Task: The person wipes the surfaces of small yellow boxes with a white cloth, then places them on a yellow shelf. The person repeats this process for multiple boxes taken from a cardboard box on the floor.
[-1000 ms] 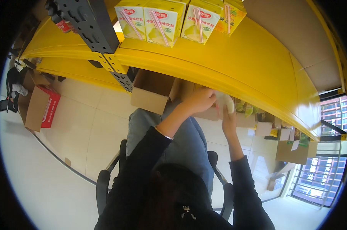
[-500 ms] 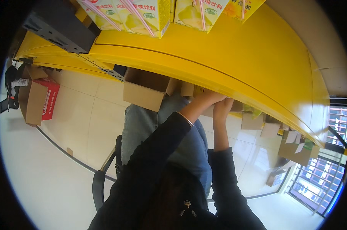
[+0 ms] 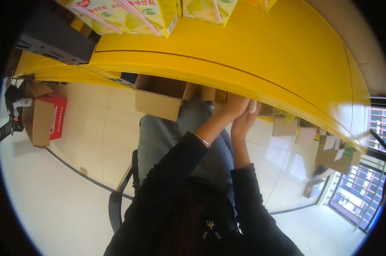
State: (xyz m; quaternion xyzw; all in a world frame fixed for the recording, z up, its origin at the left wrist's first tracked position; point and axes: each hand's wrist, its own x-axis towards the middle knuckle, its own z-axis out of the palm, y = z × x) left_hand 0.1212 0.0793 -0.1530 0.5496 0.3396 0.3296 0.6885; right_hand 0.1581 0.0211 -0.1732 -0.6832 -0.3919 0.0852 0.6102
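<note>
Both hands meet just under the front edge of the yellow shelf (image 3: 252, 47), above my knees. My left hand (image 3: 236, 106), with a thin bangle at its wrist, curls with its knuckles up, and the shelf edge hides its fingertips. Against it, from the right, my right hand (image 3: 245, 120) is bent with its fingers closed. A small pale thing (image 3: 252, 106) shows between the hands, too little to name. An open cardboard box (image 3: 156, 103) stands under the shelf, left of the hands. Another brown cardboard piece (image 3: 208, 93) lies close to my left hand.
Yellow drink cartons (image 3: 129, 17) with straws line the shelf top. A dark metal upright (image 3: 58, 40) stands at the left. More open boxes (image 3: 336, 158) sit below the shelf on the right. A cardboard box with a red one (image 3: 58, 119) is on the floor at the far left.
The view has shifted slightly. Both hands stay together under the shelf edge but show more fully, the left turned knuckles up, and a pale thing has appeared between them.
</note>
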